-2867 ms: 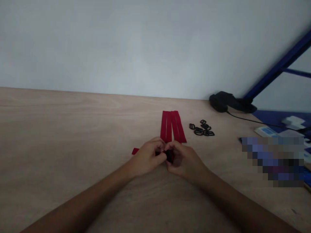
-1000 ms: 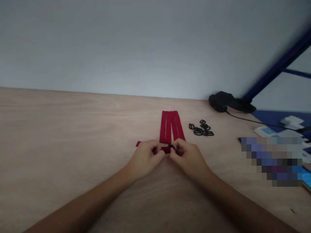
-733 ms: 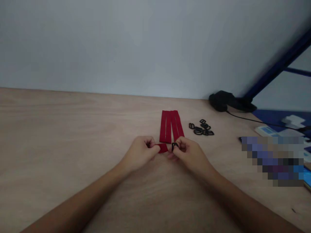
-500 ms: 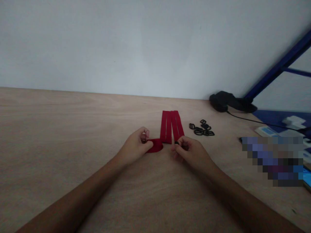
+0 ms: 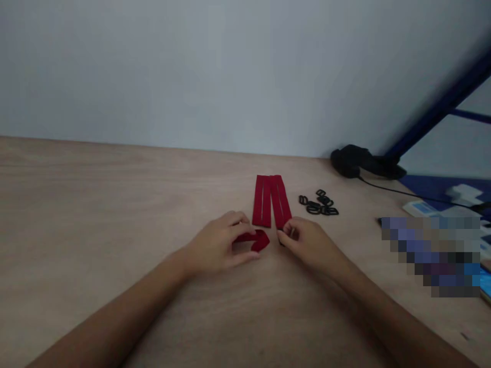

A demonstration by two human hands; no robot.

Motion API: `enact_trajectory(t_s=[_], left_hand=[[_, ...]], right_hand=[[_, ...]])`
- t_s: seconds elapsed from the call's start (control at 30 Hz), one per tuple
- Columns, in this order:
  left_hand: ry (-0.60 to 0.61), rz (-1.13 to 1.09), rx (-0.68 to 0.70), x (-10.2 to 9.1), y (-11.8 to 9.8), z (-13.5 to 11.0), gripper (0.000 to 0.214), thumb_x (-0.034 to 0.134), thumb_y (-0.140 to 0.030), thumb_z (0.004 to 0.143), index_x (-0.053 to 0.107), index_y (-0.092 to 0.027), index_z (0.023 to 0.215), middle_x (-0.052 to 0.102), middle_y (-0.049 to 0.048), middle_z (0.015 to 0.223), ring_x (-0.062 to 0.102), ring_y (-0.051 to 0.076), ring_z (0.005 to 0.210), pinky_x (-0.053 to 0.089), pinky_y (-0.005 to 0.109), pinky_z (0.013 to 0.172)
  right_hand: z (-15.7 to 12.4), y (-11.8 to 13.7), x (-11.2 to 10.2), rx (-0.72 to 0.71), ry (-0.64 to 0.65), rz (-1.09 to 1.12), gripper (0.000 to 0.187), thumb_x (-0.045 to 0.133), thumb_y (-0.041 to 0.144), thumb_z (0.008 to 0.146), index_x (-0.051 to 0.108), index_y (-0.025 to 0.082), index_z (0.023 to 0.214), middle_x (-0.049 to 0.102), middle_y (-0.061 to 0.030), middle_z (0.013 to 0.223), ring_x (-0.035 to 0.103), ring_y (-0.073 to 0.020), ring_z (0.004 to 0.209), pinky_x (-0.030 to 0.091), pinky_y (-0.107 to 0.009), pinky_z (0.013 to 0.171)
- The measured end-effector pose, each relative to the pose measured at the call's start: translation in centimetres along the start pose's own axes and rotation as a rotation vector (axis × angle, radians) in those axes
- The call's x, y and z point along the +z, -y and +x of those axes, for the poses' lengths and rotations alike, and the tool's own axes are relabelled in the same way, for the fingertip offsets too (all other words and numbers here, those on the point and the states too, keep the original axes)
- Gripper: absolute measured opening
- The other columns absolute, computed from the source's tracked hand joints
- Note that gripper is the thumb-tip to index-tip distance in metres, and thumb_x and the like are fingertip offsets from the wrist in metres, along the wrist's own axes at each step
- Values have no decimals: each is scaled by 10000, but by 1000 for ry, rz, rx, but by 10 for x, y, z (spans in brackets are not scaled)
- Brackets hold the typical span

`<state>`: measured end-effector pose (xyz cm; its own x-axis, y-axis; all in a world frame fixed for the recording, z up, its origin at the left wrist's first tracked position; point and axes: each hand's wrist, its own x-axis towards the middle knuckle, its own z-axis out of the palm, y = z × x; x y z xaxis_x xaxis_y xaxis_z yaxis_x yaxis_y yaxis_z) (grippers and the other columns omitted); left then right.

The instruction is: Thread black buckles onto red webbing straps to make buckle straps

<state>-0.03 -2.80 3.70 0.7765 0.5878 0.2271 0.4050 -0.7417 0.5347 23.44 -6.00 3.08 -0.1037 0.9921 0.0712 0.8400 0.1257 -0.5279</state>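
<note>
My left hand [image 5: 220, 243] rests low over a folded red strap [image 5: 261, 240], its thumb and fingers apart around the strap, which lies on the wooden table. My right hand [image 5: 307, 237] is closed in a pinch just to the right, on a small black buckle [image 5: 281, 244] that is mostly hidden by the fingertips. Directly beyond the hands several flat red strips [image 5: 262, 202] lie side by side. A loose group of black plastic buckles [image 5: 313, 208] sits to the right of the strips.
A black object with a cable [image 5: 351, 161] lies at the back right by the wall [image 5: 192, 76]. A blurred-out patch [image 5: 433, 255] covers items on the right, near white objects [image 5: 466, 193]. A blue metal frame [image 5: 433, 115] slants up at the right.
My left hand has loosened from its pinch, and the red strap's loop has shifted right and flattened. My right hand still pinches, with the black buckle slightly lower.
</note>
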Motion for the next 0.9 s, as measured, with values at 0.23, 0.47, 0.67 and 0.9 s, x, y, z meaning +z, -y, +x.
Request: enact_trajectory(t_s=[0.23,0.47,0.67,0.9], left_hand=[[143,81,-22,-13,10,-7,363,642,-263,768,627,-203,1126,559,92,1051,510,252,988,434,373,882],[165,31,-78,-20,16,-8,315,589,-173,770,635,-181,1082,585,80,1007,552,222,927,451,336,839],[139,50,-66,-19,23,-9,246,528,-129,811,664,-184,1008,572,89,1030,539,223,968,446,346,875],[137,89,-100,-21,26,-11,265,570,-196,807,640,-182,1062,554,82,1009,535,220,933,455,331,838]], right_hand=[[1,-2,0,4,-4,-190,246,565,291,802,558,193,576,605,-43,703,545,-155,599,358,-263,540],[0,-3,-2,-24,34,-165,290,563,283,820,575,191,546,608,-45,677,544,-151,571,345,-263,517],[-1,-3,-2,0,35,-225,345,558,326,842,587,192,525,621,-61,640,550,-160,539,296,-270,480],[-1,-1,-8,109,32,-368,284,554,411,842,616,211,649,653,-68,692,582,-206,599,284,-279,483]])
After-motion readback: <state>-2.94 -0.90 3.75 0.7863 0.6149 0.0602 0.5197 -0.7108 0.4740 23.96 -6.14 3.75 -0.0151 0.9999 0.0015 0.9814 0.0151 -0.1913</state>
